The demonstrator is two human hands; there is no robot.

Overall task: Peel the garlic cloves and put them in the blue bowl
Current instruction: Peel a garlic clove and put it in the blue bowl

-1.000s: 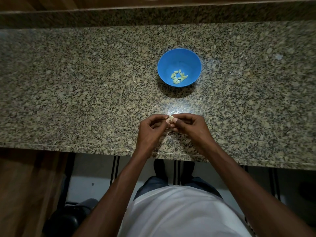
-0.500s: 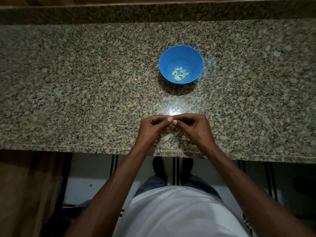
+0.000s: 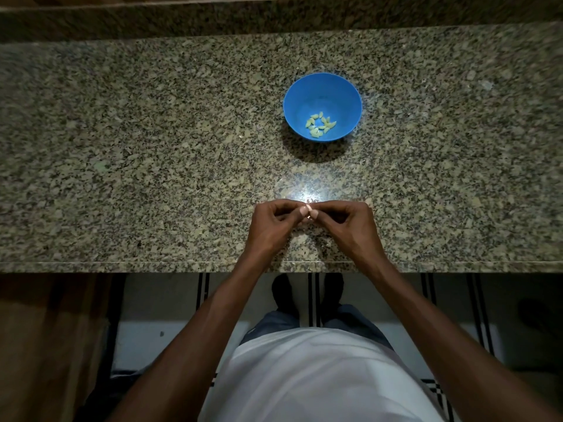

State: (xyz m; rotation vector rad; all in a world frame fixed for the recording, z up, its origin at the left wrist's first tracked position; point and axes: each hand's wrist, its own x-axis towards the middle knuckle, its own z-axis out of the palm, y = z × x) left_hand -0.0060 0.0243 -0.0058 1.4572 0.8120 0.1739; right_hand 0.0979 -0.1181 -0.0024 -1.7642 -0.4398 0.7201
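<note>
I look straight down from the head camera at a speckled granite counter that fills the upper two thirds of the frame. The light is dim, and the far edge at the top is blurred.

Just below the centre of the frame, my left hand and right hand meet fingertip to fingertip above the near part of the counter. Between them I can make out only a small pale sliver, a garlic clove, almost wholly hidden by the thumbs and forefingers. Whether any skin is on it I cannot tell. Both hands have their fingers curled in tight, each pinching that clove from its own side; the other fingers are tucked under the palms and out of sight.

The blue bowl stands above the hands, a little right of centre, well apart from them. In its bottom lies a small heap of peeled cloves, yellowish green.

At the bottom of the frame my white shirt cuts off the view of the floor.
</note>
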